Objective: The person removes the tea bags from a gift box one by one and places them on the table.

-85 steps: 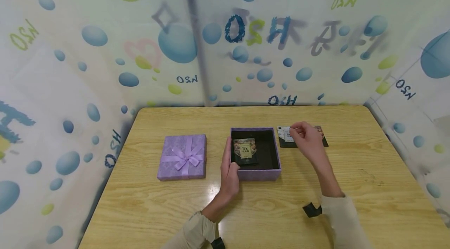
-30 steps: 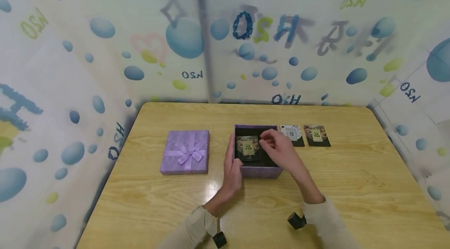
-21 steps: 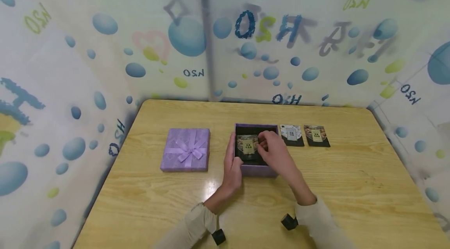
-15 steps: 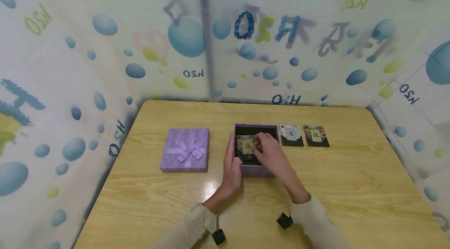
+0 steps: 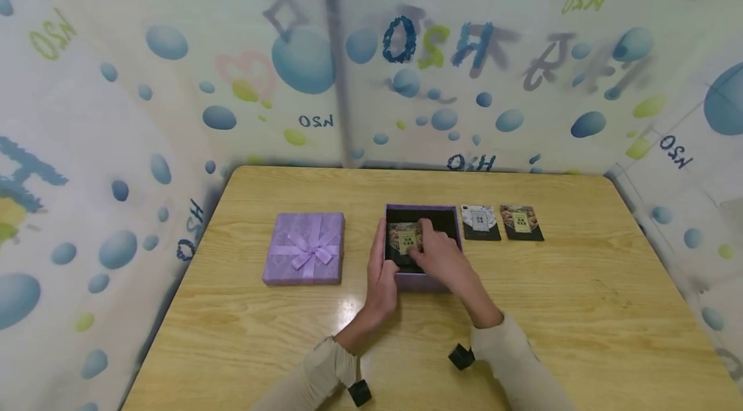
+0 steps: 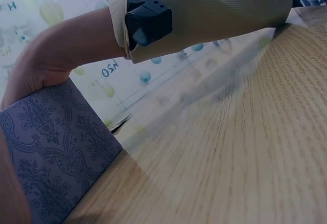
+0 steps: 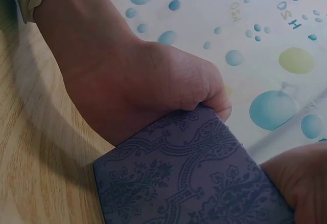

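An open purple patterned box [image 5: 426,281] with a black inside stands at the middle of the table. My left hand [image 5: 382,282] grips its left side, fingers along the outer wall and thumb at the front corner. A flat dark printed packet [image 5: 399,233] lies inside, at the left. My right hand [image 5: 445,257] reaches over the front into the box, thumb overlapping the packet's right part and index finger by its back edge; I cannot tell whether it pinches the packet. In the right wrist view the box wall [image 7: 189,178] hides the right fingertips.
Left of the box lies its purple lid [image 5: 304,248] with a ribbon bow. To the right, a black-and-white packet [image 5: 480,222] and a brown-and-black packet [image 5: 522,222] lie side by side on the wooden table [image 5: 580,308]. Printed wall sheets [image 5: 511,75] rise behind and at both sides.
My right hand has moved left from the packets on the table into the box, and now reaches over the packet inside. My left hand has stayed at the box's left side.
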A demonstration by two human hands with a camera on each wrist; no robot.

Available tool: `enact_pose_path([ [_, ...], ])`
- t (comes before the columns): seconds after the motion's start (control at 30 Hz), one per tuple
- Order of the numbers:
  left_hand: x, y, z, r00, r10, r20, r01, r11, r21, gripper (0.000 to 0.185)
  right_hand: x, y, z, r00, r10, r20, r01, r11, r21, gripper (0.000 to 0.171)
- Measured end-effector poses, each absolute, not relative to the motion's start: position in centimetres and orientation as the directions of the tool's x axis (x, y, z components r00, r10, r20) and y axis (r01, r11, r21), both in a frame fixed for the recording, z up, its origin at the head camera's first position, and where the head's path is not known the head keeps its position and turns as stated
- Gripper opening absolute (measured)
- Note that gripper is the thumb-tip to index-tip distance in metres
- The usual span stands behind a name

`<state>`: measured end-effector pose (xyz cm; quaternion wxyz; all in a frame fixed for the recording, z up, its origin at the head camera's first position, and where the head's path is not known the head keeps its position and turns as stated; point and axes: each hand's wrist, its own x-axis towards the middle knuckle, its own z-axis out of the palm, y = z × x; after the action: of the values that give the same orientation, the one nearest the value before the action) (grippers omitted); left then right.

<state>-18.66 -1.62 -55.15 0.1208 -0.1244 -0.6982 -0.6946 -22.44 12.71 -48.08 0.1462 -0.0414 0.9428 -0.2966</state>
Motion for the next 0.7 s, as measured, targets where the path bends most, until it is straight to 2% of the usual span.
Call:
enact_pose_path([
  [0.17,-18.79,-1.48,-55.33,-0.943,-0.003,0.333,0.333,0.009,0.943,0.086,-22.32,12.67,-48.05,-0.948,-0.182,-0.261,-0.004,0.827,-0.563,0.068],
  [0.5,-18.66,-1.69,-55.39,-0.941,-0.005,0.339,0.339,0.018,0.941,0.086,-22.08,12.26,-47.97,-0.965,-0.198,-0.173,-0.071,0.830,-0.554,0.054],
  [0.7,-18.70,-1.59,-55.28,-0.937,0.004,0.349,0.349,0.014,0.937,0.087,-22.09,12.24,-48.10,-0.971,-0.190,-0.148,-0.095,0.865,-0.492,0.048],
])
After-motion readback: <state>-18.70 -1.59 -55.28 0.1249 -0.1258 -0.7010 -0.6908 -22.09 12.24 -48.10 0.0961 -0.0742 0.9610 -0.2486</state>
